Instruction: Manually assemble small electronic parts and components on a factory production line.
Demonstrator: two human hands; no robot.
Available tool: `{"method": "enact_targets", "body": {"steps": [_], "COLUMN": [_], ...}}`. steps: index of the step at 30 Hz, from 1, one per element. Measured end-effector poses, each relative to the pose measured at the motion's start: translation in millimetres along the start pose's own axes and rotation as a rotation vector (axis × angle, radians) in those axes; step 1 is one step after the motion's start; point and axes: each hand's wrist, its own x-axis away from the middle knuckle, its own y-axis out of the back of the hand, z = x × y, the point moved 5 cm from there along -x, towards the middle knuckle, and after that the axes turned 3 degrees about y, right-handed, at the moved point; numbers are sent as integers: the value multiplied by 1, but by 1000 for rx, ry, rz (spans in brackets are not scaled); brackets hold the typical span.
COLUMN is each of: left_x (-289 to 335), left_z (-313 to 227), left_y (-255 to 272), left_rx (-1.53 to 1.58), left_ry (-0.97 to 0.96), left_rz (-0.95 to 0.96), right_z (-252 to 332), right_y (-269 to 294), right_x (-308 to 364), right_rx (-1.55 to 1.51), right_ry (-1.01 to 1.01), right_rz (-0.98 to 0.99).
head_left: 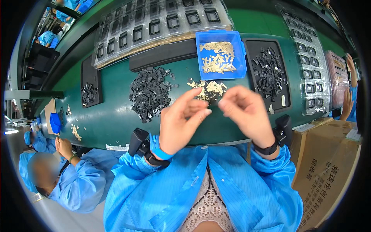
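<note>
My left hand and my right hand are raised close together over the green bench, fingertips almost meeting. Between the fingertips sits a small dark part, pinched by both hands; its shape is too small to tell. Just beyond the hands lies a small heap of gold metal pieces mixed with black parts. A larger pile of black plastic frames lies to the left of it. A blue tray with more gold pieces stands behind.
A black mat with loose black parts lies at right, clear blister trays of black frames at the back and right. A cardboard box stands at my right. A co-worker in blue sits at left.
</note>
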Motion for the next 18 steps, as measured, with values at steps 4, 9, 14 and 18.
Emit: {"method": "enact_targets", "body": {"steps": [4, 9, 14, 18], "left_x": [-15, -15, -15, -16], "left_z": [32, 54, 61, 74], "left_y": [14, 8, -8, -10], "left_rx": [-395, -541, -731, -732], "left_ry": [-11, -129, -127, -104], "left_rz": [-11, -78, -48, -45], "right_z": [-5, -10, -2, -6], "right_y": [73, 115, 93, 47], "right_x": [0, 6, 5, -1], "right_rx": [447, 853, 873, 822], "right_ry": [24, -32, 145, 151], "right_rz": [-402, -618, -620, -386]}}
